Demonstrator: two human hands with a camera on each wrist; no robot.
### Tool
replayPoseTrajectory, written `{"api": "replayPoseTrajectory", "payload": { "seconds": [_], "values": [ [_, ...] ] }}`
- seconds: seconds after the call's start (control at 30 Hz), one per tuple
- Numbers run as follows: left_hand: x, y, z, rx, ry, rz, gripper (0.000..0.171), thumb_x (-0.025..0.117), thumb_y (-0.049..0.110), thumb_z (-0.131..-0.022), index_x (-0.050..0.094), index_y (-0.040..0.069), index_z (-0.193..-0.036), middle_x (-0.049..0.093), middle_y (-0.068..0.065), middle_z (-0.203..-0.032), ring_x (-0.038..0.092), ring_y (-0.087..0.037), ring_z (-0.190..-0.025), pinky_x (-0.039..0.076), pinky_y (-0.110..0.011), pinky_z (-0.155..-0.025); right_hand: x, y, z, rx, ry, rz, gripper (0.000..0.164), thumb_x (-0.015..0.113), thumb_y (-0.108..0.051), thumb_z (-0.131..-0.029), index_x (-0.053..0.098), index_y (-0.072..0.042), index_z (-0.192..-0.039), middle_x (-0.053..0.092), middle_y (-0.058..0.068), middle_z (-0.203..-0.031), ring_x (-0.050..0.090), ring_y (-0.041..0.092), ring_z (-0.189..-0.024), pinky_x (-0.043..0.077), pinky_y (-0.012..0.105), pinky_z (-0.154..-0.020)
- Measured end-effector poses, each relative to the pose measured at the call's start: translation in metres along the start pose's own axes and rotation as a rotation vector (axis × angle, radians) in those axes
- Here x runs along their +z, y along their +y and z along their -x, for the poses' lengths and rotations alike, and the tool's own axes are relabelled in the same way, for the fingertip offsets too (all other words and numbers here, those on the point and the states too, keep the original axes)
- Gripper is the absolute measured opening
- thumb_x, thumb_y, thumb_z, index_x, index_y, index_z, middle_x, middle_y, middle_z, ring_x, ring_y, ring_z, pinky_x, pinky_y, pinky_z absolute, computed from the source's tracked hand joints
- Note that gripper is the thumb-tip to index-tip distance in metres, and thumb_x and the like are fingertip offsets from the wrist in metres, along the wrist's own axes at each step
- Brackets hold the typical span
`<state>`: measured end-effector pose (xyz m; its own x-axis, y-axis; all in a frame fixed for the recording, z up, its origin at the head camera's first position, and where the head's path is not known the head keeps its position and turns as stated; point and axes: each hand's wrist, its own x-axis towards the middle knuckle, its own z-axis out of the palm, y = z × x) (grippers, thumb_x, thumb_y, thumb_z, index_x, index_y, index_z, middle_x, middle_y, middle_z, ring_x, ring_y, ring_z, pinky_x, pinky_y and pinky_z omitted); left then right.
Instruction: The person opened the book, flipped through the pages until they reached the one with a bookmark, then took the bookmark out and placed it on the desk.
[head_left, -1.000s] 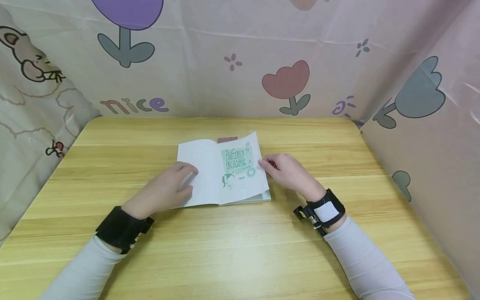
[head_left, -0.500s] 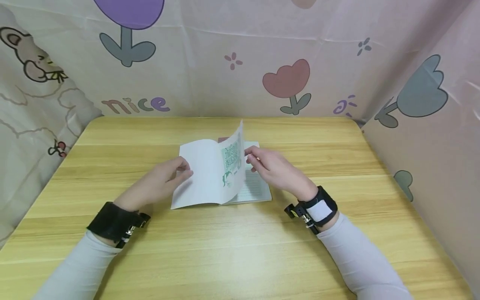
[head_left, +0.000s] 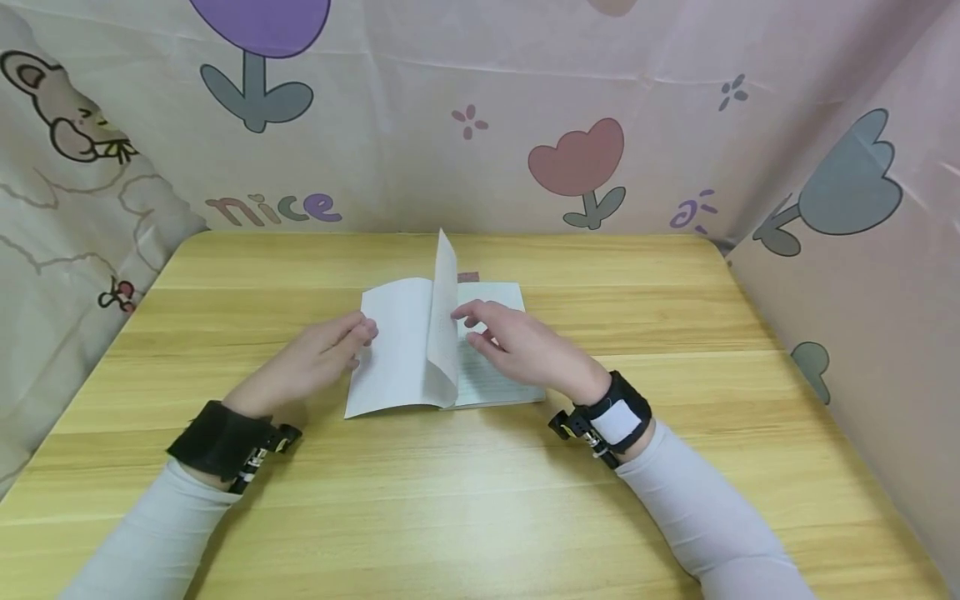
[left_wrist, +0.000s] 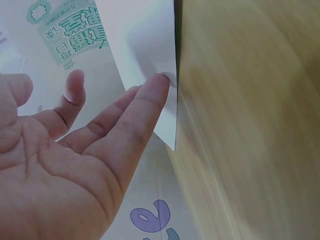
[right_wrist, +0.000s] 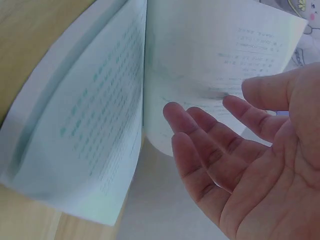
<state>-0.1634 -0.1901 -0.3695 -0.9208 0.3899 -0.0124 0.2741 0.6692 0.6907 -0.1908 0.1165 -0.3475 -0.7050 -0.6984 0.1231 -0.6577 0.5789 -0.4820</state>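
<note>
An open book (head_left: 495, 379) lies on the table, its blank left page (head_left: 393, 358) flat toward the left. One thin leaf (head_left: 443, 317) stands almost upright at the spine. My left hand (head_left: 307, 362) is at the book's left edge; the left wrist view has its straight fingers (left_wrist: 135, 122) against the page, thumb apart. My right hand (head_left: 532, 350) reaches over the right page, index fingertip right at the raised leaf. In the right wrist view, its loosely bent fingers (right_wrist: 215, 155) face that leaf's printed side (right_wrist: 225, 50), pinching nothing. Green print fills the right page (right_wrist: 100, 105).
Behind the book, a small dark reddish piece (head_left: 468, 277) shows past its top edge. The wooden table (head_left: 465, 500) extends around the book. A printed curtain (head_left: 420, 150) hangs along the back and both sides.
The leaf with the green title has swung up from the right side to nearly upright, baring the page beneath. My right hand has moved left with it; my left hand has shifted slightly left.
</note>
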Motion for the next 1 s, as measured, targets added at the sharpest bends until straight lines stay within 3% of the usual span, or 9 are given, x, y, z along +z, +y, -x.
{"api": "replayPoseTrajectory", "payload": {
  "seconds": [0.2, 0.37, 0.77, 1.0],
  "values": [
    [-0.001, -0.001, -0.001, -0.043, -0.033, 0.122, 0.055, 0.027, 0.041, -0.106, 0.048, -0.003, -0.131, 0.053, -0.021, -0.127, 0.053, -0.032, -0.114, 0.051, -0.039, -0.084, 0.007, -0.005, -0.004, 0.002, -0.065, 0.008, 0.041, 0.050, -0.025, -0.101, 0.045, -0.020, -0.141, 0.054, 0.003, -0.126, 0.057, 0.005, -0.099, 0.048, 0.018, -0.076],
    [-0.001, 0.000, -0.001, -0.067, -0.037, 0.146, 0.058, 0.026, 0.042, -0.106, 0.044, -0.004, -0.136, 0.052, -0.021, -0.128, 0.051, -0.032, -0.117, 0.051, -0.038, -0.085, 0.011, -0.009, -0.007, 0.009, -0.078, -0.003, 0.043, 0.051, -0.033, -0.100, 0.045, -0.022, -0.141, 0.053, 0.000, -0.124, 0.057, 0.002, -0.097, 0.048, 0.020, -0.075],
    [-0.003, 0.001, -0.001, -0.043, -0.021, 0.189, 0.052, 0.030, 0.047, -0.104, 0.054, 0.003, -0.117, 0.056, -0.016, -0.116, 0.057, -0.034, -0.111, 0.053, -0.038, -0.081, 0.022, -0.018, -0.015, -0.017, -0.103, -0.055, 0.046, 0.056, -0.036, -0.097, 0.048, -0.020, -0.139, 0.051, -0.001, -0.119, 0.055, 0.002, -0.096, 0.049, 0.021, -0.074],
    [-0.006, -0.002, 0.000, -0.002, 0.028, 0.090, 0.032, 0.049, 0.041, -0.100, 0.056, 0.010, -0.092, 0.064, -0.005, -0.094, 0.061, -0.023, -0.084, 0.051, -0.036, -0.069, 0.026, -0.020, -0.016, -0.025, -0.113, -0.039, 0.042, 0.056, -0.037, -0.097, 0.053, -0.017, -0.134, 0.049, 0.001, -0.119, 0.056, 0.011, -0.096, 0.047, 0.022, -0.073]
  ]
}}
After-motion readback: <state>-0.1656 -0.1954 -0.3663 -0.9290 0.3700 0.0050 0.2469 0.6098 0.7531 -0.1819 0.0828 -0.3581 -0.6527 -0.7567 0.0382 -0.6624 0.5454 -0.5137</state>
